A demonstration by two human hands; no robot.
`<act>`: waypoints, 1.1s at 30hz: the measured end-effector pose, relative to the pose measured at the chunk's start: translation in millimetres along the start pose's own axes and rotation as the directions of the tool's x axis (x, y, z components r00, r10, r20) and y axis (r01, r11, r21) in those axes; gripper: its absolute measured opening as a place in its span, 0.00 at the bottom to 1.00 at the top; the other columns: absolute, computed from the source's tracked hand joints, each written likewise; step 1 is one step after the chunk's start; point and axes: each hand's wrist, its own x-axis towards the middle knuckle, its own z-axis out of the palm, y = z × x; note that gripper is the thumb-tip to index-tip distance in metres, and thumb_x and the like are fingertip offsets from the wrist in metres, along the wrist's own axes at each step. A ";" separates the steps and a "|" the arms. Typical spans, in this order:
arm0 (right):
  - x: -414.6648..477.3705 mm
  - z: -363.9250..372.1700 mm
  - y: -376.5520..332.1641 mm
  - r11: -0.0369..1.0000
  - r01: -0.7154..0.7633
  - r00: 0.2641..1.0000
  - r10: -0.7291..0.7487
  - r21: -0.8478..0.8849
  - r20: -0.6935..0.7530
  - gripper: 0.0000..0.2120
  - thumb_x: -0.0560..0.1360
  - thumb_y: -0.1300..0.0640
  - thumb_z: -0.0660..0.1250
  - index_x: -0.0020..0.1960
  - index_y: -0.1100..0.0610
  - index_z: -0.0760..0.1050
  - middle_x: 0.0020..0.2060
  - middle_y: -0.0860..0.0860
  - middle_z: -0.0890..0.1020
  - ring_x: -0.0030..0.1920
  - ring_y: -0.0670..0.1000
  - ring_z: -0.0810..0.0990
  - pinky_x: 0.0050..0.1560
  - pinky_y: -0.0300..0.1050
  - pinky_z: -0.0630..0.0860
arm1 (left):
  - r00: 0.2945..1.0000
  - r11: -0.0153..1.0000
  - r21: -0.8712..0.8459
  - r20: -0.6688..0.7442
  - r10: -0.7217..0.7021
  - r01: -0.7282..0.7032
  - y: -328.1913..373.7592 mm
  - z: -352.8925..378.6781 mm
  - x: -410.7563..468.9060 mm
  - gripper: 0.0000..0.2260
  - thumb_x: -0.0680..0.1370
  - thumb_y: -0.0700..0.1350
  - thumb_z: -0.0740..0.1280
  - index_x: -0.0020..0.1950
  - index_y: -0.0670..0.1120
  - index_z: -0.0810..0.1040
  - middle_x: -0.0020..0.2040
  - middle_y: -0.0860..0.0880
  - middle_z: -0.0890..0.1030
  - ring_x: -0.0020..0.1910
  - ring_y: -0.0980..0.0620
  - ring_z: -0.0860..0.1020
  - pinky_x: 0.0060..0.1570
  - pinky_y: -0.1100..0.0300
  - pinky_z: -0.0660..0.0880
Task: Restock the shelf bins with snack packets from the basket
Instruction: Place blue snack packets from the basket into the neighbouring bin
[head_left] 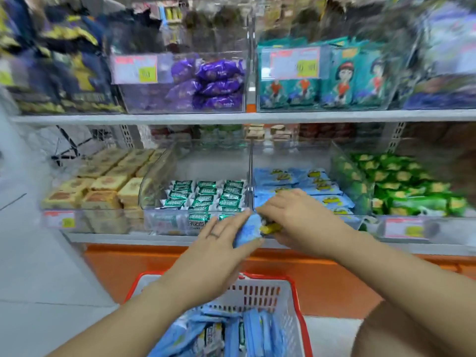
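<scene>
1. The blue packet (248,231) is held in front of the lower shelf, just short of the bin (291,155) of matching packets and above the basket (300,313).
2. The step probably goes best by lifting it over the bin's front wall and laying it flat with the rows.
3. The left hand (219,243) pinches it, fingers nearly straight and thumb beneath. The right hand (296,220) has its fingers curled round the yellow-printed end.

Bright even light; edges motion-blurred, wide-angle bowed
</scene>
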 end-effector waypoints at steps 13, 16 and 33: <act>-8.6 0.1 123.3 0.819 -0.527 0.835 0.549 -0.226 0.043 0.18 0.72 0.51 0.68 0.62 0.51 0.75 0.52 0.51 0.81 0.54 0.57 0.78 0.54 0.50 0.72 | 0.981 0.966 -0.235 -0.130 -0.142 0.109 4.2 -12.8 145.0 0.16 0.81 0.46 0.62 0.70 0.53 0.74 0.71 0.53 0.69 0.70 0.49 0.68 0.76 0.52 0.54; 8.7 8.2 141.3 0.764 -0.552 0.795 0.603 -0.333 0.066 0.17 0.71 0.56 0.67 0.60 0.51 0.76 0.52 0.51 0.82 0.56 0.57 0.79 0.59 0.48 0.69 | 0.977 0.950 -0.240 -0.028 -0.211 0.198 -3.4 -1.9 184.3 0.17 0.82 0.47 0.62 0.71 0.53 0.73 0.71 0.51 0.69 0.68 0.48 0.69 0.69 0.56 0.62; 58.1 82.0 204.3 0.707 -0.679 0.579 0.682 -0.198 0.447 0.21 0.80 0.64 0.59 0.73 0.58 0.67 0.68 0.56 0.71 0.68 0.59 0.71 0.62 0.52 0.71 | 0.861 0.927 -0.226 0.484 -0.159 0.298 -69.5 73.8 312.4 0.23 0.81 0.47 0.65 0.76 0.50 0.66 0.74 0.47 0.70 0.69 0.46 0.71 0.57 0.64 0.67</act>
